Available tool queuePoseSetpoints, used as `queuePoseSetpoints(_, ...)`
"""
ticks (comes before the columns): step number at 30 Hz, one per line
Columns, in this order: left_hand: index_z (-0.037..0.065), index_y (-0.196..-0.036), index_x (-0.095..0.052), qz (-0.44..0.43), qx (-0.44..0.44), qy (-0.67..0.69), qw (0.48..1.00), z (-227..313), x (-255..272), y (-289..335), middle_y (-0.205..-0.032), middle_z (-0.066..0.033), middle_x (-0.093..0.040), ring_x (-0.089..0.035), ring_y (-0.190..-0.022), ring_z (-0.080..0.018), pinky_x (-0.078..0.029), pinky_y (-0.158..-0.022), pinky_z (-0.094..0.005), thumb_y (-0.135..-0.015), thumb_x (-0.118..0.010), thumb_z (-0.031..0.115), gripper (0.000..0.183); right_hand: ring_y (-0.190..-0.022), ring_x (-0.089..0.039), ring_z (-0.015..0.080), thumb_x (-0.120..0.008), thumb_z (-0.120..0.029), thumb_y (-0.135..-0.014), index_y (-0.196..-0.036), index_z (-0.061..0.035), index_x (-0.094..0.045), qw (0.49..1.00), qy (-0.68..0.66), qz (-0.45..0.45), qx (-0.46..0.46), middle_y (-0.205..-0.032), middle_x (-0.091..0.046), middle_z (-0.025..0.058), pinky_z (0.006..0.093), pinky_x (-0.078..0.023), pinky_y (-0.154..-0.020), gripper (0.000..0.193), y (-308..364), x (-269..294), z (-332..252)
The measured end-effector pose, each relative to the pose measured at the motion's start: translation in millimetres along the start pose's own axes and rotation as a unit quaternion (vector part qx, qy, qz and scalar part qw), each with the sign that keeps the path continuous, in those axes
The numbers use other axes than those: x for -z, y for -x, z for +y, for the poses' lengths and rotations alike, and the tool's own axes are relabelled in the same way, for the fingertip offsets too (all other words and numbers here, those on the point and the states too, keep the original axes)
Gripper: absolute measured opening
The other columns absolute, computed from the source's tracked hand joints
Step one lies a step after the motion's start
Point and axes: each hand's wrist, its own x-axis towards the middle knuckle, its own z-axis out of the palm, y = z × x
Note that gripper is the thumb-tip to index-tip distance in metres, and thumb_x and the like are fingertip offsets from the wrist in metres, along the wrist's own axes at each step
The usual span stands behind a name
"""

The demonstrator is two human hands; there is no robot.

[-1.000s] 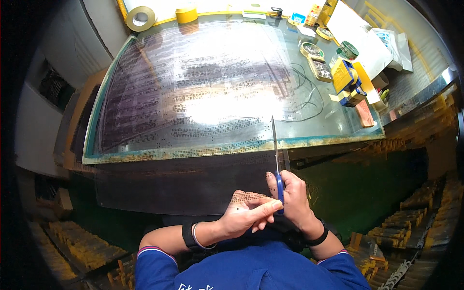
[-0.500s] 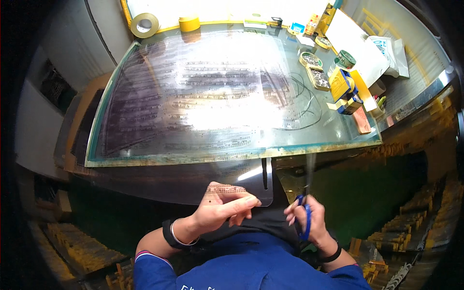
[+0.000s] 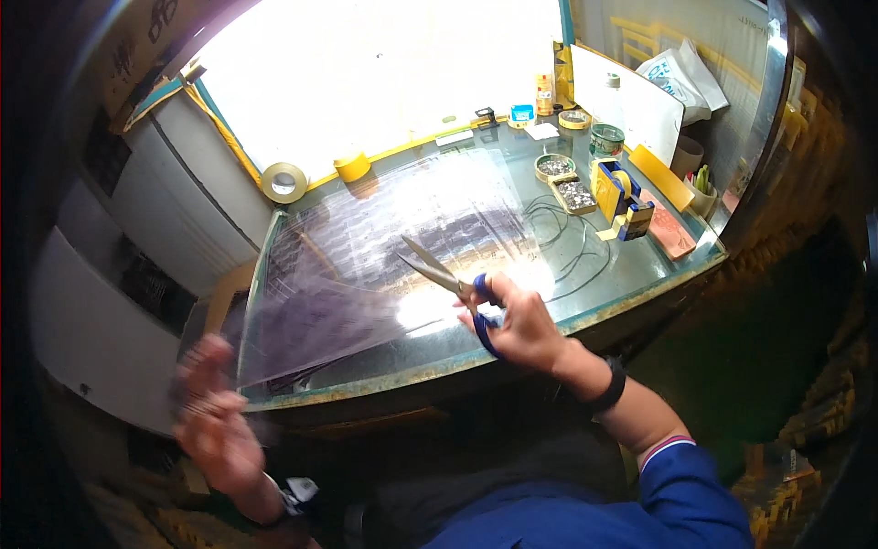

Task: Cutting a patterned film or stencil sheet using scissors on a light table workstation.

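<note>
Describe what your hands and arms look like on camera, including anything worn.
Both hands are ungloved. The right hand has a plain black band at its wrist and a blue short sleeve edged with white and reddish trim. The left hand is blurred, with dark and whitish wristwear.

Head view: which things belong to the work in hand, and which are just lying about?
Likely in use:
blue-handled scissors, held in the right hand
dark film, near the left hand (blurred, grip unclear)

Apparently just lying about:
yellow tape roll
tape dispenser
pink block
clear bottle
</note>
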Motion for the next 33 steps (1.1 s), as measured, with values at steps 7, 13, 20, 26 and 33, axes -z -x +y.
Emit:
queuePoseSetpoints(7,-0.001,-0.107,-0.056,-0.029,0.035,0.025,0.999,-71.0,-26.3,-109.4,-0.125,-0.0164,-0.046,-0.04,-0.12,-0.0254,-0.023,-0.106,-0.039,-0.089,-0.035,0.021,0.035,-0.07,-0.057,0.0062,-0.068,-0.009,-0.077,-0.084,0.002,-0.053,0.949,-0.277,-0.066,-0.136,-0.073,-0.062,0.0062,0.0199,-0.046,-0.061,0.02,75.6,-23.5,-46.3)
queuePoseSetpoints(13,0.0,-0.109,-0.055,-0.08,0.311,0.186,0.929,-148.8,-92.1,-95.9,-0.114,-0.0078,-0.055,-0.049,-0.105,-0.0158,-0.033,-0.095,-0.0312,-0.09,-0.044,0.022,0.031,-0.069,-0.063,0.0146,-0.062,-0.005,-0.08,-0.081,0.0003,-0.051,0.866,-0.377,0.02,-0.328,-0.08,-0.063,0.0137,0.0247,-0.053,-0.064,0.011,94.7,-26.9,-38.1)
queuePoseSetpoints(20,0.001,-0.116,-0.052,-0.194,0.319,0.21,0.903,-91.3,-134.3,-52.2,-0.117,-0.0114,-0.053,-0.048,-0.11,-0.0214,-0.035,-0.095,-0.0332,-0.089,-0.049,0.03,0.039,-0.064,-0.062,0.0135,-0.064,-0.005,-0.079,-0.079,0.0,-0.051,0.852,-0.345,0.057,-0.389,-0.076,-0.062,0.0115,0.0223,-0.051,-0.058,0.013,100.7,-7.7,-15.0)
queuePoseSetpoints(26,-0.003,-0.086,-0.063,-0.498,0.483,0.382,0.61,-21.7,-159.6,76.5,-0.083,-0.0062,-0.063,-0.058,-0.074,-0.0092,-0.048,-0.064,-0.0216,-0.087,-0.054,0.03,0.034,-0.064,-0.062,0.0129,-0.064,-0.008,-0.079,-0.081,0.0,-0.05,0.855,-0.322,0.055,-0.404,-0.076,-0.062,0.0114,0.0221,-0.05,-0.056,0.016,105.9,-14.4,-13.1)
queuePoseSetpoints(33,-0.003,-0.111,-0.053,-0.107,0.571,0.435,0.688,-55.3,-194.4,132.0,-0.082,-0.01,-0.059,-0.059,-0.065,-0.0127,-0.047,-0.045,-0.0192,-0.089,-0.052,0.019,0.031,-0.068,-0.062,0.0134,-0.06,-0.015,-0.084,-0.085,0.0014,-0.05,0.875,-0.257,0.065,-0.406,-0.079,-0.062,0.0119,0.0221,-0.05,-0.055,0.019,122.4,-8.1,-11.7)
